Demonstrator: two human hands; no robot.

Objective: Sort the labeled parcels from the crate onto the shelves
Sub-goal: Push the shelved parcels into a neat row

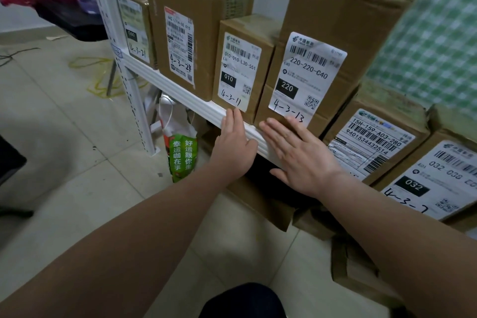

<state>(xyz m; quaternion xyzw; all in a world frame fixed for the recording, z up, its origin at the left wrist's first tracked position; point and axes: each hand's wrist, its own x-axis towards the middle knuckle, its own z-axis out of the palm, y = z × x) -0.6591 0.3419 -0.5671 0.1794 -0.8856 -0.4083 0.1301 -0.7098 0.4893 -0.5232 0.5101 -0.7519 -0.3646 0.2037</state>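
On the white shelf (185, 99) in front of you, four labeled parcels stand in a row. From far left to right they are marked 4-3-21 (134, 26), 4-3-24 (185, 33), 4-3-11 (242, 67) and the tall 4-3-13 (322, 41). Both your hands are flat with straight fingers and hold nothing. Your left hand (233, 147) has its fingertips at the shelf lip under 4-3-11. Your right hand (296, 155) presses the lower front of 4-3-13.

The tall parcel looks tilted, so a low push could rock its top back or nudge 4-3-11 sideways. To its right a parcel printed 15H-159 (374, 142) seems to lean against it. If you shift 4-3-13, that one and parcel 4-3-7 (433, 183) beside it may slide.

The crate is nowhere in the head view. Your right wrist covers the lower corner of the 15H-159 label, so I cannot read any handwritten code there. Parcel 4-3-7 is cut off at the right edge. How deep the shelf runs behind the boxes is hidden.
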